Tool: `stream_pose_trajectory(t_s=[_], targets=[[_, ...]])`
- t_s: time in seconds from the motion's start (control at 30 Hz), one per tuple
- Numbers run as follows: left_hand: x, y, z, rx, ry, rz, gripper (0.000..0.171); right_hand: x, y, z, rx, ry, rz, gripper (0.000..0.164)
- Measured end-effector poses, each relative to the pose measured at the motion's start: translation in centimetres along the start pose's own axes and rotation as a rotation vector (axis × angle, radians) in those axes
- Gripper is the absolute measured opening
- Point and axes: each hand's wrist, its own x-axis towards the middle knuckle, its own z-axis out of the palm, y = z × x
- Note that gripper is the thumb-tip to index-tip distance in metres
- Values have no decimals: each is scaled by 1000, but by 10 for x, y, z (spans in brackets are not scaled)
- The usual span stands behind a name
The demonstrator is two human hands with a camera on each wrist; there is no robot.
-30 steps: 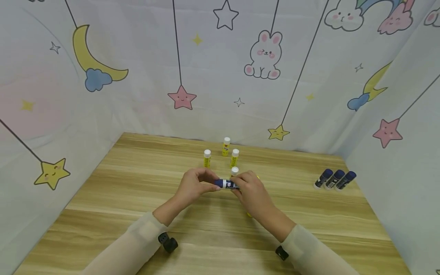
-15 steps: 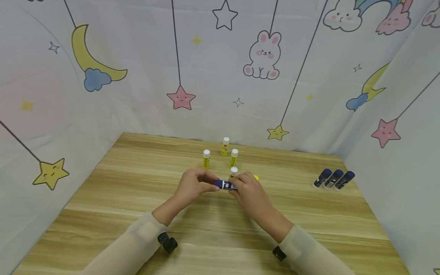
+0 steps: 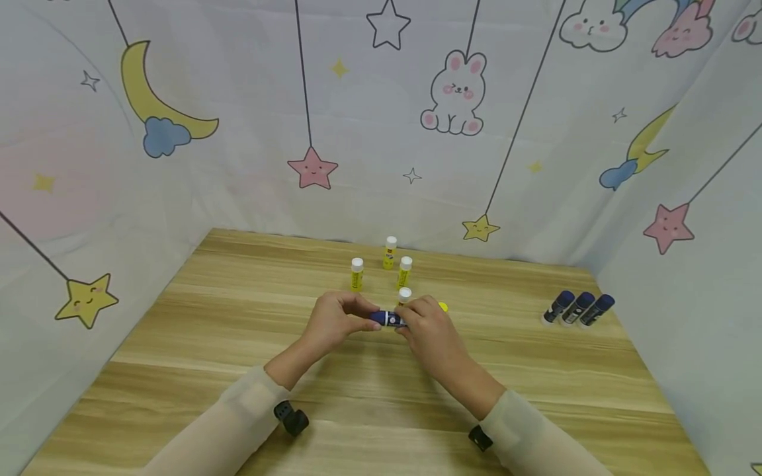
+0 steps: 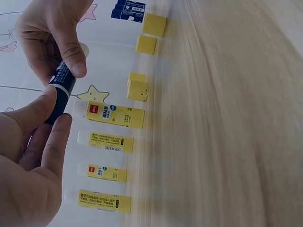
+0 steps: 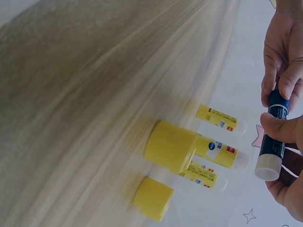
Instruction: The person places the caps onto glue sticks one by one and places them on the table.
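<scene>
Both hands hold a navy glue stick point(image 3: 391, 319) level above the table. My left hand point(image 3: 335, 324) pinches its navy cap end between thumb and fingers. The body is gripped by my right hand point(image 3: 437, 338), thumb along its side, with the white base point(image 5: 268, 167) sticking out in the right wrist view. A narrow white band shows between cap and body. Just behind the hands, a yellow glue stick point(image 3: 404, 295) with a white cap is partly hidden by the right hand. More upright yellow glue sticks point(image 4: 111, 115) show in the left wrist view.
Three navy glue sticks point(image 3: 577, 309) stand in a row at the table's right. Several small yellow blocks point(image 4: 154, 25) sit on the wooden table point(image 3: 369, 423); one yellow block point(image 3: 443, 307) peeks out beside the right hand. A patterned curtain point(image 3: 250, 79) hangs behind the table.
The white band between cap and body has narrowed as the right hand moved slightly left. A yellow piece seen below the right hand is now hidden by it.
</scene>
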Motion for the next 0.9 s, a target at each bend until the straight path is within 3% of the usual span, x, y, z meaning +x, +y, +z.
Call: stream_pose_trajectory(t_s=[0.33, 0.9], targets=[[0, -1, 2, -9, 8, -1, 23, 1, -2, 3, -9, 31, -9, 32], [2, -6, 3, -24, 29, -70, 24, 0, -9, 8, -32, 37, 22, 33]])
